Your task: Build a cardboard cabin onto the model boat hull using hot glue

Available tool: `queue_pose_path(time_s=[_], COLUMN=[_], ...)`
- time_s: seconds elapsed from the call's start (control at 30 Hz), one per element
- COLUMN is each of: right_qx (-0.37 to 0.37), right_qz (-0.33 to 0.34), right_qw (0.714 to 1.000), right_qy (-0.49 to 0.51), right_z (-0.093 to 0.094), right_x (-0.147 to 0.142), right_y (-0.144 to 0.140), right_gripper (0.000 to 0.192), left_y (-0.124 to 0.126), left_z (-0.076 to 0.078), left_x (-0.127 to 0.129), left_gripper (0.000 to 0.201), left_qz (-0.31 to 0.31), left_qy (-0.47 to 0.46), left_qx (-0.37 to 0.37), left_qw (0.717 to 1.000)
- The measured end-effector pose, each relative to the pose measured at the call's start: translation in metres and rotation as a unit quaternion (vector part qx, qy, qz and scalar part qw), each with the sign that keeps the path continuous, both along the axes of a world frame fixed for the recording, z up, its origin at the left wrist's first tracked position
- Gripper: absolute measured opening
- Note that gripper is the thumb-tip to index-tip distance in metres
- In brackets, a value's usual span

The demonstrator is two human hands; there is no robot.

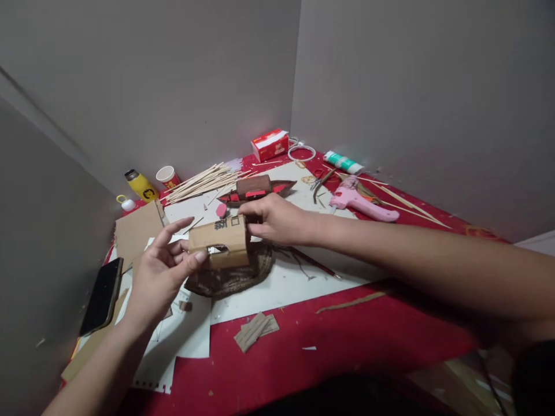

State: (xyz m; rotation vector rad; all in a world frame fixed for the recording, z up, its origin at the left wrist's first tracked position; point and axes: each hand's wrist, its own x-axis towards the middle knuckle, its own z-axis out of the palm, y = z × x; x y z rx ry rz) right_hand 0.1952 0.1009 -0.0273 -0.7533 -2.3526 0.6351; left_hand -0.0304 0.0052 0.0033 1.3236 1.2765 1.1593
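The left hand [162, 271] pinches the left end of a small cardboard box [220, 241] with thumb and spread fingers, while the right hand [273, 219] grips its right end, holding it just above a woven brown mat [234, 277] near the middle of the red table [347, 341]. Behind lie a dark model boat [255, 189] and wooden sticks [203, 180]; a pink glue gun [359, 199] sits toward the right edge, a black phone [103, 296] at the left edge.

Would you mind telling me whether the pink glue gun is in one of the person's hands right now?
No, the pink glue gun lies on the table, while both hands hold the cardboard piece.
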Motion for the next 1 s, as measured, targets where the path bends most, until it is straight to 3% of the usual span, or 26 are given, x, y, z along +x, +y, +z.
queue_pose_path(time_s=[0.2,0.53,0.77,0.87,1.0], right_qx=[-0.074,-0.004,0.025,0.030,0.029], right_qz=[0.063,0.101,0.097,0.089,0.099], right_qw=[0.995,0.993,0.991,0.990,0.989], right_qy=[-0.039,-0.054,-0.093,-0.105,-0.103], right_z=[-0.006,-0.005,-0.016,-0.018,-0.013], right_x=[-0.005,-0.005,-0.006,-0.008,-0.009], right_y=[0.006,0.006,0.007,0.008,0.010], right_gripper=[0.015,0.020,0.025,0.025,0.029], left_y=[-0.001,-0.034,-0.039,-0.038,-0.033], left_z=[-0.015,-0.030,-0.046,-0.047,-0.036], left_x=[-0.008,-0.002,0.002,0.004,0.006], left_gripper=[0.060,0.058,0.056,0.056,0.059], left_qz=[0.011,0.039,0.052,0.067,0.084], left_qy=[0.010,0.087,0.146,0.175,0.177], left_qx=[-0.004,0.004,0.033,0.057,0.074], left_qw=[1.000,0.995,0.987,0.981,0.978])
